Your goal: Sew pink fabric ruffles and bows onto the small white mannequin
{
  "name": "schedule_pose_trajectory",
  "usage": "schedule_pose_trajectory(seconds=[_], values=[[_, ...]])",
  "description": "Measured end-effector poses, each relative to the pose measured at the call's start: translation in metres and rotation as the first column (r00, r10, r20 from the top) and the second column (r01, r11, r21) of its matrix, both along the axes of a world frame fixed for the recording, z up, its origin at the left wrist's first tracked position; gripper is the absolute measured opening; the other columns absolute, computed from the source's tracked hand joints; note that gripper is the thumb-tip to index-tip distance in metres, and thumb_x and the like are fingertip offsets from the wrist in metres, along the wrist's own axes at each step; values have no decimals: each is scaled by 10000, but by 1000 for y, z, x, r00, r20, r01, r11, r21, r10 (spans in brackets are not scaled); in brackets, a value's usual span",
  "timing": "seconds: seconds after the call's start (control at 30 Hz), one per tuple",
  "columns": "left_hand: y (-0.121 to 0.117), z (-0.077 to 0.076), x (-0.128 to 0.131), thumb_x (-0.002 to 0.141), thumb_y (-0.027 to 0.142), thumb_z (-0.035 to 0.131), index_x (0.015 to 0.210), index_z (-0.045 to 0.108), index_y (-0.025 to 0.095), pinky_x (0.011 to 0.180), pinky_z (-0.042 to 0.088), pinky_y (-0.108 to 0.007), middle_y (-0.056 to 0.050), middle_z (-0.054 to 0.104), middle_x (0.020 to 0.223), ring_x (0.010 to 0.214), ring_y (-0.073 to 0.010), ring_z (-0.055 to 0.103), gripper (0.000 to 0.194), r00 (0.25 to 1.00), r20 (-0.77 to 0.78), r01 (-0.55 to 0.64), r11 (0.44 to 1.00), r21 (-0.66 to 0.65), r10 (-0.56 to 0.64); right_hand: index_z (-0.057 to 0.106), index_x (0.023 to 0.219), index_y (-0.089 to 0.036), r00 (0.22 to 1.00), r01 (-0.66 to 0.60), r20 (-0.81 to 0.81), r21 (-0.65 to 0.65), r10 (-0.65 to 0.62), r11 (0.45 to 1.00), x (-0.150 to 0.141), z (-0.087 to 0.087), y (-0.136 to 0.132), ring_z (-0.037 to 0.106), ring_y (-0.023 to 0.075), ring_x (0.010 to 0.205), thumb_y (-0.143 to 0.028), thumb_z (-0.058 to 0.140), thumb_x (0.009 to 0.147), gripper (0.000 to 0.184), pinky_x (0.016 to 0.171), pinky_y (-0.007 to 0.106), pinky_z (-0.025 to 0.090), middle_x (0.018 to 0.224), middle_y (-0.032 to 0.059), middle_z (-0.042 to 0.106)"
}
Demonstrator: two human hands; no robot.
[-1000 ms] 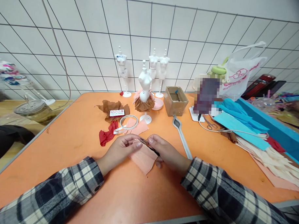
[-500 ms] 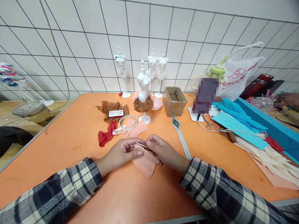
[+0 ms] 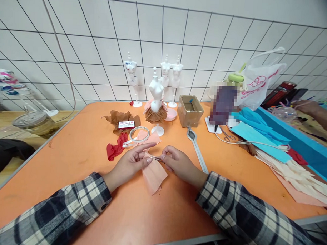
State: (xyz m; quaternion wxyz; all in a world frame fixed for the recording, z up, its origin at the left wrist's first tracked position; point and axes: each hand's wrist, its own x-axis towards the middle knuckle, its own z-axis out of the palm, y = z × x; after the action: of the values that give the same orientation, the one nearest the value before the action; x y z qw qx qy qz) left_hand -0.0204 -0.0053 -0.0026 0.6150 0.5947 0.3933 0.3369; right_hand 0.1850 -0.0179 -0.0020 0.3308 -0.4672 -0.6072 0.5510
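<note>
I watch through one camera worn on the person's head, looking forward and down over the orange table [image 3: 128, 217] to the tiled wall [image 3: 101, 63] beyond. The left hand [image 3: 129, 166] and right hand [image 3: 182, 167] lie close, just below mid-view, with plaid sleeves [image 3: 72, 205] reaching in from the lower corners.

Cardboard box [image 3: 189, 118] sits open near the table's [image 3: 79, 151] back edge, white plastic bag [image 3: 254, 88] is further right by a green-lidded bottle [image 3: 236, 78], and there's a round container [image 3: 32, 120] past the left edge.
</note>
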Motion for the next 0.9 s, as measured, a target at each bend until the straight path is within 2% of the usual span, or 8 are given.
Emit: schedule_pose_trajectory(seconds=[0.1,0.2,0.4,0.53,0.63,0.7,0.77,0.9], values=[[0,1,0,805,351,686,1356,451,165,630,422,-230,-3,648,751,658,-125,573,627,1000,3,-12,1000,6,11,459,785,-209,1000,21,15,15,-21,1000,0,-3,1,332,82,483,-383,521,866,202,456,197,238,552,-73,389],[-1,2,1,787,360,703,1333,464,170,600,392,-210,27,596,695,617,-104,526,626,1000,-16,26,1000,-13,-26,466,797,-210,1000,11,29,20,-11,1000,-1,-6,2,329,85,491,-392,508,874,202,456,200,247,560,-70,384],[-1,1,2,790,361,701,1337,432,171,529,306,-176,90,448,593,531,-67,403,638,998,-32,53,999,13,-53,457,822,-212,999,-40,27,-58,42,998,-2,-1,1,361,87,481,-408,491,887,209,443,196,260,547,-67,434],[0,-1,3,777,351,715,1228,486,164,528,325,-178,74,524,604,531,-70,444,540,997,-17,80,997,-11,-80,444,845,-215,997,-82,-7,-41,82,996,-5,-2,-2,347,82,468,-432,479,898,226,440,193,256,546,-78,415],[-1,-2,4,756,346,735,975,573,159,542,355,-179,44,603,657,562,-78,514,330,996,-9,90,996,-16,-90,433,840,-211,994,-103,-47,-5,103,995,-7,-5,-5,343,74,480,-440,499,893,244,445,181,262,561,-82,401],[-1,-4,4,763,331,731,855,580,158,565,387,-188,25,649,699,601,-94,568,248,995,-11,104,995,-8,-104,419,840,-211,989,-121,-90,-37,117,992,-9,-5,-6,340,67,472,-449,506,887,257,427,169,267,576,-82,411],[-1,-6,4,781,317,717,830,583,161,591,415,-198,13,684,717,646,-115,614,212,992,-11,127,992,-8,-127,402,846,-219,982,-142,-141,-105,126,984,-11,-4,-7,331,59,438,-476,505,880,279,386,161,275,596,-85,424],[1,-6,2,797,334,706,909,609,162,691,463,-218,-10,734,798,760,-140,664,227,990,27,139,990,-22,-138,380,858,-239,962,-165,-251,-222,107,961,-11,0,-7,269,41,363,-528,497,871,312,312,154,270,613,-102,404]])
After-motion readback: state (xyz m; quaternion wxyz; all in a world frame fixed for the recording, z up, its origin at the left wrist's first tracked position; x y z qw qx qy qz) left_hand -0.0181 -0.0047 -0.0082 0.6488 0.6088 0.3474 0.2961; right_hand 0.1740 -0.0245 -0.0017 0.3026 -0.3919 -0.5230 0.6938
